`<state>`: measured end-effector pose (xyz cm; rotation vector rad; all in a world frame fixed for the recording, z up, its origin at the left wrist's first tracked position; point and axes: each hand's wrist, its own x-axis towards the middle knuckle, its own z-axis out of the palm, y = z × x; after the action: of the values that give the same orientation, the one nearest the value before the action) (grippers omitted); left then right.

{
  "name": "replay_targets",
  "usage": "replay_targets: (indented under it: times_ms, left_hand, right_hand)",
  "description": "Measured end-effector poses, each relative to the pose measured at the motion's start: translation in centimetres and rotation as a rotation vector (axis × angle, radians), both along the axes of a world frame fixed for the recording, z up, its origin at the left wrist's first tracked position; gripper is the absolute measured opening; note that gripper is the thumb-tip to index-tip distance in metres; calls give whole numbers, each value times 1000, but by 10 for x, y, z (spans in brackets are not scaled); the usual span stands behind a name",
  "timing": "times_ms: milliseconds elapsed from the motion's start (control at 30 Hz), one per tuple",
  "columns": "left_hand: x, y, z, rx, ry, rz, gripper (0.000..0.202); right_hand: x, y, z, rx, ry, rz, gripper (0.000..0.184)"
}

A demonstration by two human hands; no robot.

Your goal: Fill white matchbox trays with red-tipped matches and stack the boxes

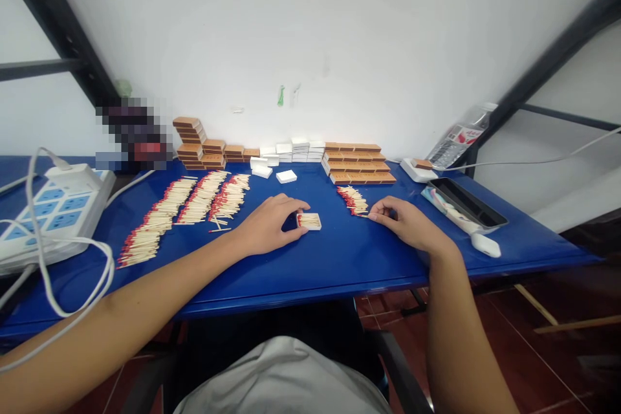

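My left hand (266, 225) grips the left end of a small white matchbox tray (314, 227) between thumb and fingers. Several red-tipped matches lie side by side inside the tray, which rests on the blue table (334, 265). To its right, my right hand (405, 223) has its fingertips pinched on the pale end of a match at the near edge of a small match pile (353, 199). Longer rows of matches (160, 213) spread across the table left of my left hand, their red heads mostly pointing left.
Brown matchboxes (361, 165) are stacked along the wall, with white trays (301, 149) beside them. At right are a plastic bottle (460, 136), a black case (473, 202) and a white earbud case (486, 245). A power strip (53, 207) with loose cables occupies the left side.
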<state>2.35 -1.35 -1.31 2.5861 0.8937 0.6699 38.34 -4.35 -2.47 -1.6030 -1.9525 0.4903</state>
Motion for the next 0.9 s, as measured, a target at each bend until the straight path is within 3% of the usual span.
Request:
replay_targets:
  times_ms: [300,533,900]
  left_hand:
    - [-1,-3,-1,16,-17,-19,42]
    - [-1,-4,2,17,-14,-13,43]
    - [-2,-5,2,-4,2,-7,45]
  right_hand:
    - [-11,-6,6,-20,-26,-19,46]
    - [-24,-7,8,-26,0,7,54]
    - [-16,-5,7,-46,-20,-34,51]
